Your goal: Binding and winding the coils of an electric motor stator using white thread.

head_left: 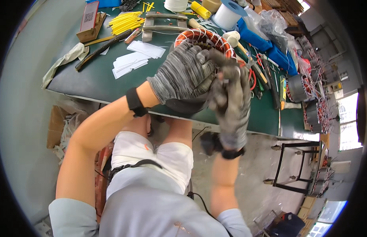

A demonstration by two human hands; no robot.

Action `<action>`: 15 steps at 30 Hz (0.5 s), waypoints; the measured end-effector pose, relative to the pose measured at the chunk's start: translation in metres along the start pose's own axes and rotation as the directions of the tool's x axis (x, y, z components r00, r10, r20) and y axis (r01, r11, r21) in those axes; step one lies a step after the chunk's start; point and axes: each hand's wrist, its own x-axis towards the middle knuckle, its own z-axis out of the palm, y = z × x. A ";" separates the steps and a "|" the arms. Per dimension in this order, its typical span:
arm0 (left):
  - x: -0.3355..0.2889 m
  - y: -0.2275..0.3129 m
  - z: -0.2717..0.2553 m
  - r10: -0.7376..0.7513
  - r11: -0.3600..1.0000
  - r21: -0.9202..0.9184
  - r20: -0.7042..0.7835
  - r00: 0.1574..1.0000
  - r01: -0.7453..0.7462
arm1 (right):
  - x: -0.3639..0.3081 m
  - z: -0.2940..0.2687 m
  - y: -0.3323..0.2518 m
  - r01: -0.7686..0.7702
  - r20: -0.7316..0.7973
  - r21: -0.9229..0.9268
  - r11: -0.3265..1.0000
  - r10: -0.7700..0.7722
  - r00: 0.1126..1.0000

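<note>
A motor stator (193, 106) stands at the green bench's near edge. Its copper winding ring (205, 36) is bound with white lacing cord and faces up. My left hand (185, 71), in a grey striped glove, lies over the ring's near left part. Its fingers are curled together, and whatever they pinch is hidden. Beside it on the right, my right hand (233, 98), in a matching glove, is raised at the stator's near right side. Motion smears its fingers, so their hold cannot be made out. Red leads (253, 79) show just right of the ring.
White paper slips (132, 61) and yellow sleeves (126, 23) lie left on the green bench (100, 81). Behind the stator are a metal frame (164, 27) and a white wire spool (227, 16). Hand tools (266, 73), blue bins (252, 35) and other stators (300, 87) stand right.
</note>
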 end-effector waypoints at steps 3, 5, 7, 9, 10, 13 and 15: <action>-0.005 0.006 0.002 -0.020 0.995 -0.102 -0.103 0.994 0.009 | -0.014 -0.004 0.048 -0.126 0.191 0.932 0.339 -0.169 0.967; -0.001 0.005 -0.001 0.000 0.995 -0.098 -0.111 0.994 -0.011 | -0.035 0.025 0.056 0.113 -0.123 0.955 0.273 0.021 0.992; 0.002 0.002 -0.003 0.059 0.988 -0.137 -0.126 0.990 -0.077 | -0.032 0.019 0.043 0.006 -0.005 0.999 0.051 -0.014 1.000; 0.004 -0.003 -0.002 0.050 0.983 -0.170 -0.133 0.990 -0.073 | -0.011 -0.002 0.019 -0.233 0.232 0.972 0.041 0.016 0.973; 0.004 -0.009 0.003 0.056 0.979 -0.185 -0.136 0.989 -0.081 | 0.005 -0.012 0.011 -0.356 0.355 0.934 0.029 0.016 0.935; -0.003 -0.016 -0.011 0.004 0.982 -0.190 -0.109 0.994 -0.024 | 0.010 0.008 -0.017 -0.351 0.276 0.893 0.282 0.274 0.921; 0.004 -0.024 -0.007 0.056 0.976 -0.209 -0.006 0.998 -0.056 | -0.020 0.022 0.032 -0.106 -0.068 0.801 0.589 0.266 0.962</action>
